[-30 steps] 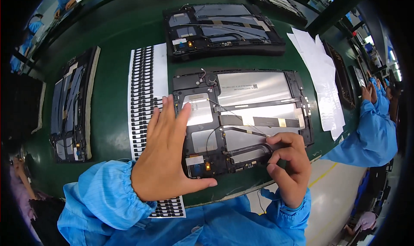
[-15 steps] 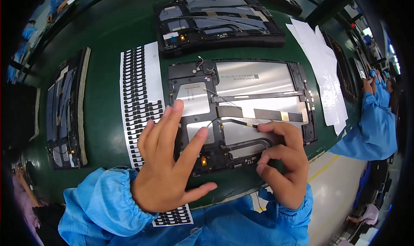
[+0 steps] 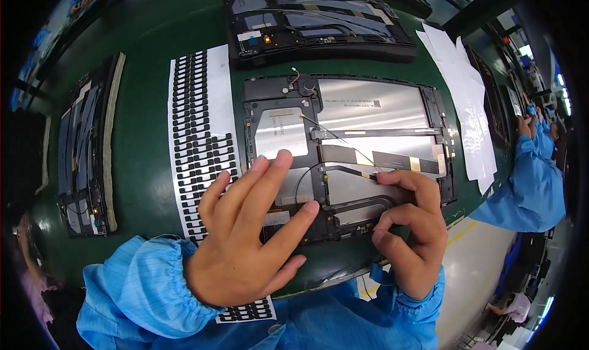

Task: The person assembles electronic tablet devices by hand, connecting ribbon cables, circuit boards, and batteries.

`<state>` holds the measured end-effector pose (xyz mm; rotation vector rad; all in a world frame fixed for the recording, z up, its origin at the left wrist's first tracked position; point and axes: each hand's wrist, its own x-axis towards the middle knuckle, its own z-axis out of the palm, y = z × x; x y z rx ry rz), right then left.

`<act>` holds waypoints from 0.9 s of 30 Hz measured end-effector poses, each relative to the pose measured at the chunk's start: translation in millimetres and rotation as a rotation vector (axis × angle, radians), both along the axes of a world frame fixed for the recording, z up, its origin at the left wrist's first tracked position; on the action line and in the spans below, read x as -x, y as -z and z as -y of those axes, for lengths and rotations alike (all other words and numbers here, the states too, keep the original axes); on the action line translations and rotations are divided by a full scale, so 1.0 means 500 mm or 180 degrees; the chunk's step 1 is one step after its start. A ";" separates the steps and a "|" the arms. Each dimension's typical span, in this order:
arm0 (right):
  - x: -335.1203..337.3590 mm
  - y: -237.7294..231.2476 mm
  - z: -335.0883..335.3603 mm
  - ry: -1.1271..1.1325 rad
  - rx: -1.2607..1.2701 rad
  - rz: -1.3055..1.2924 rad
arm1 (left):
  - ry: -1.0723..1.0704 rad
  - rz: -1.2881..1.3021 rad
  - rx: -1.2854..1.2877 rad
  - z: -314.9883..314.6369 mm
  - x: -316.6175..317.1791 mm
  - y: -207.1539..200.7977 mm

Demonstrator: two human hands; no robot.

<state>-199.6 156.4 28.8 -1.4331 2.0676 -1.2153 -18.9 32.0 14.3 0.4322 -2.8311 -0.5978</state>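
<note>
An opened tablet chassis (image 3: 368,111) lies on the green bench, showing a silver battery panel, flat cables and a black frame. My left hand (image 3: 245,239) rests flat on its near left part, fingers spread and pointing away from me. My right hand (image 3: 411,227) is curled at the near right part, its fingertips pressing on a thin dark flex cable (image 3: 353,171) beside a black and gold ribbon (image 3: 392,161). Whether the fingers pinch anything is hidden.
A white sheet with rows of black adhesive pads (image 3: 196,135) lies left of the chassis. Another opened chassis (image 3: 319,25) sits farther back, a third (image 3: 83,147) at the far left. White papers (image 3: 466,98) lie right. A co-worker's blue sleeve (image 3: 527,178) is at the right.
The view has shifted so the chassis sits closer and more central. My left hand stayed flat on it; my right hand slid slightly right along the cable.
</note>
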 end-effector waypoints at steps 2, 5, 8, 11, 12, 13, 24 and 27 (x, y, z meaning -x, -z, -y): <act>-0.001 0.004 0.000 0.0036 0.0015 -0.0093 | 0.0047 0.0047 0.0130 -0.005 -0.001 0.000; -0.001 0.004 0.000 0.0061 -0.0002 -0.0109 | -0.0156 -0.0223 0.0452 -0.025 0.001 0.008; -0.004 0.006 -0.001 0.0074 -0.0008 -0.0169 | 0.0329 -0.0514 0.0989 -0.024 0.007 0.012; -0.004 0.006 -0.001 0.0033 0.0016 -0.0133 | 0.0645 -0.0428 0.1057 -0.025 0.029 0.018; -0.002 0.005 -0.002 0.0026 0.0007 -0.0139 | 0.0925 -0.0254 0.1291 -0.022 0.033 0.019; 0.001 0.001 -0.005 -0.0043 -0.0015 -0.0197 | 0.0975 -0.0262 0.1369 -0.018 0.034 0.016; 0.016 0.015 -0.021 -0.0221 0.0212 -0.0309 | 0.0843 -0.0320 0.1296 -0.026 0.037 0.024; 0.016 0.013 -0.022 -0.0277 0.0158 -0.0489 | 0.0840 -0.0312 0.1285 -0.026 0.035 0.024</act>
